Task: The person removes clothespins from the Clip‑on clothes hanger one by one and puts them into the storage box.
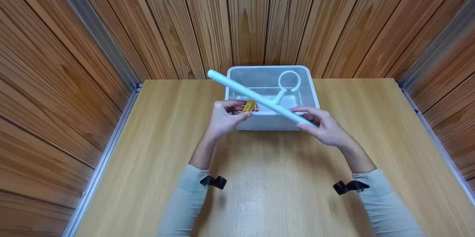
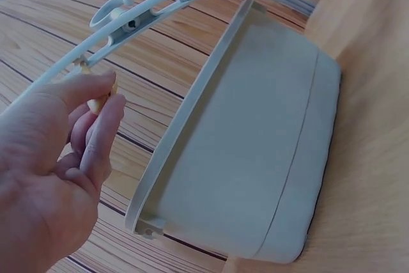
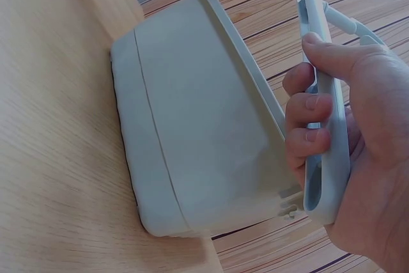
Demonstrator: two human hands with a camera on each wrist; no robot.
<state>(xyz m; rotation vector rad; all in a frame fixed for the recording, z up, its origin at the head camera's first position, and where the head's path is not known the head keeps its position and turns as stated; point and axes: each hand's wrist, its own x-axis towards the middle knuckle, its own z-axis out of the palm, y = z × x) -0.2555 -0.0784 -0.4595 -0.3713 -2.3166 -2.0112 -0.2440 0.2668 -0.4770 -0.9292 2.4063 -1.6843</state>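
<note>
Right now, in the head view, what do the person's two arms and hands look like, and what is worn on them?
Both arms wear long, pale grey-green sleeves, the left sleeve and the right sleeve. A small black strap sits at each cuff: left strap, right strap. The left hand and right hand are bare, with no gloves; no rings or watch show.

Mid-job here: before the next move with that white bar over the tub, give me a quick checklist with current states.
1. Right hand grips the near end of the long white plastic bar with a ring hook: ok, fingers curl round it in the right wrist view.
2. Left hand pinches a small yellow wooden clip: ok.
3. Clip fastened on the bar: cannot tell; it sits close under the bar, contact unclear.
4. Bar held above the white rectangular plastic tub, not resting on its rim: ok.
5. Tub flat on the light wooden table: ok.
6. Tub contents: cannot tell.
</note>
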